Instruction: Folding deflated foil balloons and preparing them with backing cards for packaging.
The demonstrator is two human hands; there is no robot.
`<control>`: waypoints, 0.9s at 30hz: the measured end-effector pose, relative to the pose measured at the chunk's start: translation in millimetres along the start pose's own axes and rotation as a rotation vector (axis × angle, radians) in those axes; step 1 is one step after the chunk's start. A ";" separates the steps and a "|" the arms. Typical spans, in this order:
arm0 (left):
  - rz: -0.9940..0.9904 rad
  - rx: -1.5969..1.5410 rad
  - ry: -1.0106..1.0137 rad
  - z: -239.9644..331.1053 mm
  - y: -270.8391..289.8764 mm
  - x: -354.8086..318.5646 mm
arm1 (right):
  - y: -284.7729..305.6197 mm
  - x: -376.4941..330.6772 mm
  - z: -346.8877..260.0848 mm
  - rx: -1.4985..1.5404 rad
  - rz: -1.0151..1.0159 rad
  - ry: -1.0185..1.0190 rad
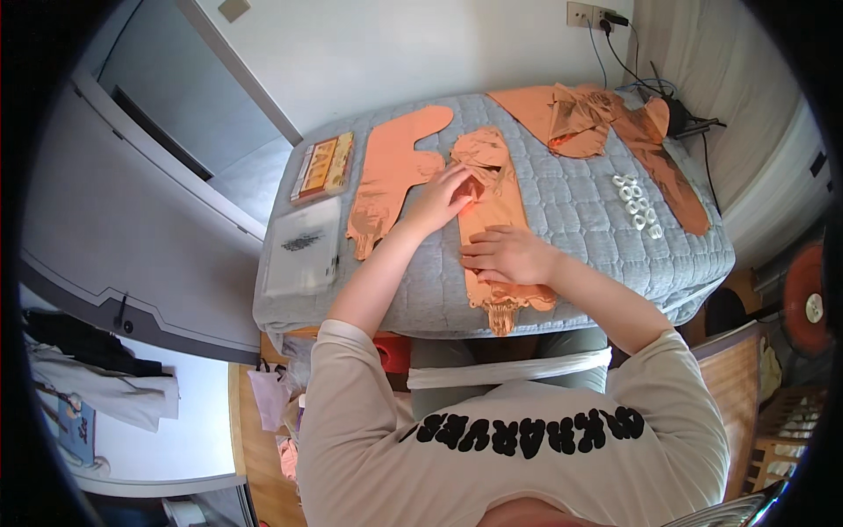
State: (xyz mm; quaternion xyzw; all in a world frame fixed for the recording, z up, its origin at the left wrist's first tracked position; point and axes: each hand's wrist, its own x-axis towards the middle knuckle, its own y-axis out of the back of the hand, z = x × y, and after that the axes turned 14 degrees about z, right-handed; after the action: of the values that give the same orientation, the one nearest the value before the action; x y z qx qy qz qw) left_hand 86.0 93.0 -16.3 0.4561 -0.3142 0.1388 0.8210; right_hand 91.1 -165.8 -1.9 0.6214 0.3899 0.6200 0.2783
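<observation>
A flat, rose-gold foil balloon lies lengthwise on the quilted bed in front of me, creased at its far end and ruffled at its near end. My left hand is at its left edge, thumb and fingers curled about a raised fold of the foil. Lower down, my right hand rests across the same balloon, palm down, fingers stretched out. To the left lies another flat foil balloon with a hooked, letter-like outline. A third, crumpled foil balloon spreads over the far right of the bed, partly folded over itself.
The grey quilted mattress carries everything. On its left are a flat orange-and-yellow package and a clear plastic case with small dark bits. Several white rings lie at right. Black cables hang behind the far right corner.
</observation>
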 end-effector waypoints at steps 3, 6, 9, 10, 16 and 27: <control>-0.012 0.342 0.027 5.7 1.7 2.9 | 3.4 -5.8 2.4 0.020 -0.009 -0.034; -0.118 0.387 0.092 -5.4 2.6 2.1 | 4.2 -2.0 1.5 0.044 -0.009 -0.033; -0.141 0.465 0.012 -12.2 1.0 2.9 | 2.9 -1.8 2.9 0.056 -0.012 -0.032; -0.141 0.467 0.011 -14.9 1.5 2.6 | 2.3 -1.4 2.8 0.060 -0.020 -0.033; -0.221 0.437 -0.065 -16.8 10.0 14.6 | 2.9 -5.5 2.7 0.037 -0.046 -0.054; -0.189 0.339 0.099 -8.6 12.3 28.3 | 2.2 -2.9 2.1 0.066 -0.048 -0.055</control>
State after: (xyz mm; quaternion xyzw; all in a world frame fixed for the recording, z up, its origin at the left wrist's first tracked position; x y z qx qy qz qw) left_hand 104.7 105.2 6.6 0.6080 -0.2015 0.1344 0.7561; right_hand 93.7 -169.1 -1.7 0.6375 0.4170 0.5828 0.2831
